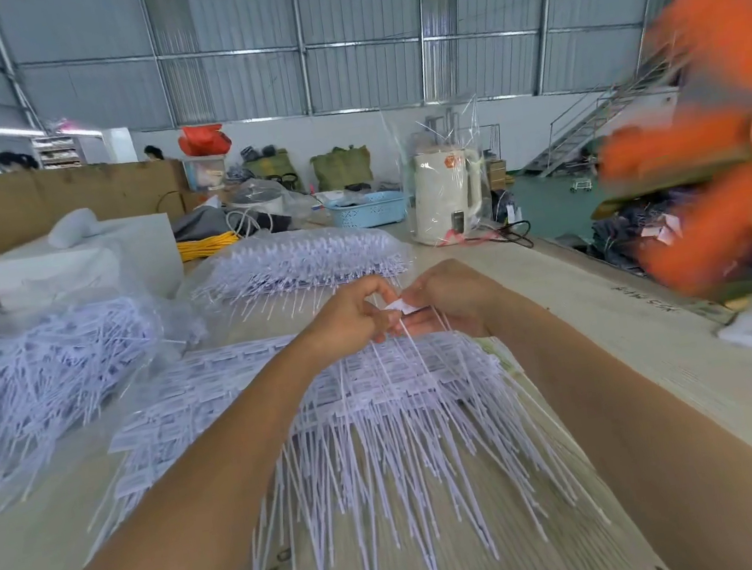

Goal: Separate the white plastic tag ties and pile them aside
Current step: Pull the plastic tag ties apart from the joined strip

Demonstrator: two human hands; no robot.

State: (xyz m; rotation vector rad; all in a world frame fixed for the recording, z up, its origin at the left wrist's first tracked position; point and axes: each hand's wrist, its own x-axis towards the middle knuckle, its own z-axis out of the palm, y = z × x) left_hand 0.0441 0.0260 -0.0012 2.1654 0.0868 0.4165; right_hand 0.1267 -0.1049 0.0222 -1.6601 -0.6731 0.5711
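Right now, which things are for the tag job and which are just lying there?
For the job:
left hand
right hand
joined tag ties under the hands
loose pile of ties at left
bagged ties behind

Just lying about:
white kettle
blue basket
yellow cable
orange plush toy

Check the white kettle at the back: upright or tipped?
Upright. The white kettle stands on its base on the table, inside a clear plastic bag.

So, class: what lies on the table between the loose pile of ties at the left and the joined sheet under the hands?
In the head view, clear plastic wrap and bare table.
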